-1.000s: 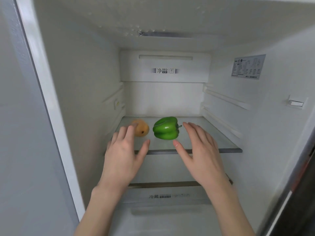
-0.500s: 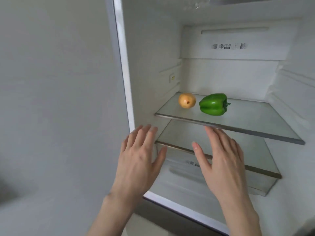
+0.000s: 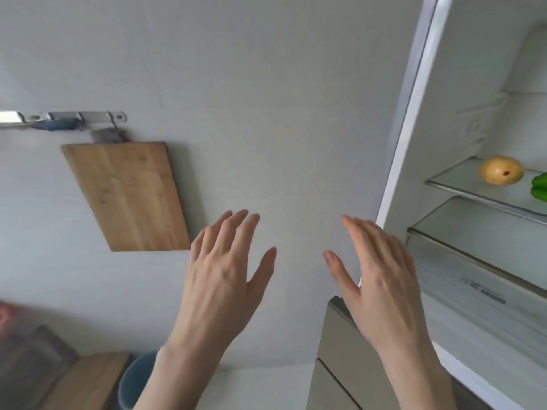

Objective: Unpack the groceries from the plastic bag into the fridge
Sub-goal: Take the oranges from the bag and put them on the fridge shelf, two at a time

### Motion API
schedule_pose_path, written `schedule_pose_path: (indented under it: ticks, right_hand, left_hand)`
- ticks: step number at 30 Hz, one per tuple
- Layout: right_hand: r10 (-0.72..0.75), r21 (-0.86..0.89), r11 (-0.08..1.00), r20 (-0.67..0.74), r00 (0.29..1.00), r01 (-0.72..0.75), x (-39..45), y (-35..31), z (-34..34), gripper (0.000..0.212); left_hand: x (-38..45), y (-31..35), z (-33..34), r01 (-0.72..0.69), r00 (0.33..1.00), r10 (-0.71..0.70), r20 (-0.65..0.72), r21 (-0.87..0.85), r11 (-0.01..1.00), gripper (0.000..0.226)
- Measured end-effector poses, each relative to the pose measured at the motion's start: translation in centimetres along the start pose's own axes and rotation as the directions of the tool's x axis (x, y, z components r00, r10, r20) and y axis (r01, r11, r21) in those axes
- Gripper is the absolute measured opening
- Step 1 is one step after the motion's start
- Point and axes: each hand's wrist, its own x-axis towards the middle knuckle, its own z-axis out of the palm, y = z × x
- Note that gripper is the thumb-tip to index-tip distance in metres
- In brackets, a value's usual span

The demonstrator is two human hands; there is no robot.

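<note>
Both hands, left hand and right hand, withdrew from fridge (empty-palmed).

A yellow-brown pear lies on the fridge's upper glass shelf — green pepper just beside.

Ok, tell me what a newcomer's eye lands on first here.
Two bare hands, the left hand and right hand, spread open and empty mid-frame before a pale wall. Next, the wooden cutting board hanging at left, and at far right the open fridge with a yellow pear on its glass shelf.
</note>
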Motion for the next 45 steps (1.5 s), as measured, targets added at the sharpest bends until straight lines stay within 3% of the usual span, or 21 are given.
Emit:
schedule_pose_path:
  ticks: [6,11,22,28,34,45]
  right_hand:
    - [-0.12,0.13,0.986,0.094,0.988,0.107,-2.5,-11.4,3.0,0.058]
    - [-0.2,0.247,0.957,0.178,0.963,0.153,-5.3,-21.9,3.6,0.061]
    - [-0.523,0.499,0.776,0.165,0.836,0.386,-12.2,-45.6,3.2,0.06]
    - [-0.672,0.656,0.604,0.114,0.732,0.453,-16.6,-56.9,2.6,0.059]
    - [-0.764,0.817,0.396,0.04,0.644,0.42,-21.1,-67.1,2.0,0.061]
    - [-0.917,0.903,0.105,-0.074,0.391,0.416,-27.3,-86.2,4.1,0.062]
  left_hand:
    - [-7.8,-9.1,-8.1,0.176,0.984,-0.173,-0.032,0.151,0.973,0.05]
    - [-14.5,-15.3,-16.3,0.359,0.933,-0.343,-0.107,0.241,0.902,0.053]
    - [-30.2,-23.8,-33.8,0.611,0.792,-0.542,-0.283,0.368,0.701,0.052]
    - [-38.2,-26.2,-41.8,0.75,0.662,-0.619,-0.423,0.382,0.54,0.051]
    - [-45.1,-28.2,-47.8,0.862,0.506,-0.655,-0.561,0.356,0.361,0.051]
    - [-52.6,-34.2,-57.4,0.927,0.283,-0.622,-0.73,0.374,-0.017,0.051]
